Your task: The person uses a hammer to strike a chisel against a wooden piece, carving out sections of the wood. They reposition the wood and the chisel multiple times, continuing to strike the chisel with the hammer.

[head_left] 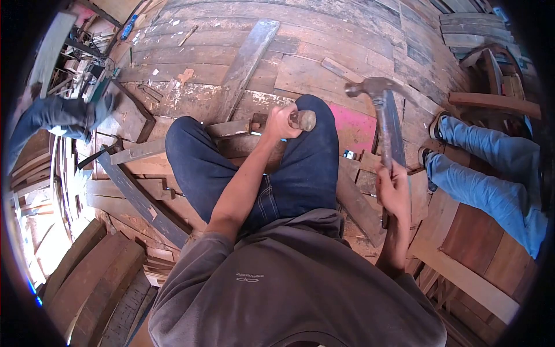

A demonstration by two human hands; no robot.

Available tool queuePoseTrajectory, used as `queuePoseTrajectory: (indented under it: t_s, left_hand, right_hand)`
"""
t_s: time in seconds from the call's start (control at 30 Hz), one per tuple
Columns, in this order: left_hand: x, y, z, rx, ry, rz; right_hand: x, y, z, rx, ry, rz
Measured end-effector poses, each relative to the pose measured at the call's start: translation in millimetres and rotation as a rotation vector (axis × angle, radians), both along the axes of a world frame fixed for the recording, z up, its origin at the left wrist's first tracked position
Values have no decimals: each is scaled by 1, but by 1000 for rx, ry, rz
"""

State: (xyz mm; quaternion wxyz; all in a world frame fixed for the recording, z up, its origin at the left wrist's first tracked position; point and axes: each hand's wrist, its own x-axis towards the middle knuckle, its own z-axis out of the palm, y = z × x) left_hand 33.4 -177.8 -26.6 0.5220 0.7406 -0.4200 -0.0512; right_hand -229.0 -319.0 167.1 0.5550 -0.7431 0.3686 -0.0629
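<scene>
Holding a hammer (387, 124) above the workshop's wood-littered plank floor (199, 56).

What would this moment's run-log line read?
left hand: gripping wooden handle | right hand: holding hammer | hammer head: apart from wooden handle | alongside: another person's legs

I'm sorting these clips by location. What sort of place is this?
Probably a woodworking workshop: curved dark wooden boards stacked at one side, pale wood scraps on the plank floor, and a steel claw hammer in use.
</scene>
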Motion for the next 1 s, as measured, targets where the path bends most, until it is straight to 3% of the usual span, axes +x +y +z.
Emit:
queuePoseTrajectory:
  t_s: [0.37, 0.47, 0.63, 0.73, 0.83, 0.93, 1.0]
  left_hand:
    - [15, 10, -2, -22, -37, 158]
    - [18, 9, -1, -156, 29, 222]
    - [22, 12, -9, -48, 46, 234]
    - [23, 12, -11, -66, 54, 229]
    - [22, 14, -13, -125, -1, 248]
    - [25, 12, -23, -168, -17, 263]
    - [23, 18, -27, 21, 16, 297]
  right_hand:
    - [33, 27, 5, -92, 89, 185]
    - [35, 25, 7, -114, 66, 176]
    - [42, 26, 26, -182, 96, 157]
    - [40, 32, 8, -197, 55, 127]
    - [42, 58, -51, -190, 23, 216]
    - [37, 44, -33, -159, 103, 202]
    - [23, 36, -22, -77, -79, 51]
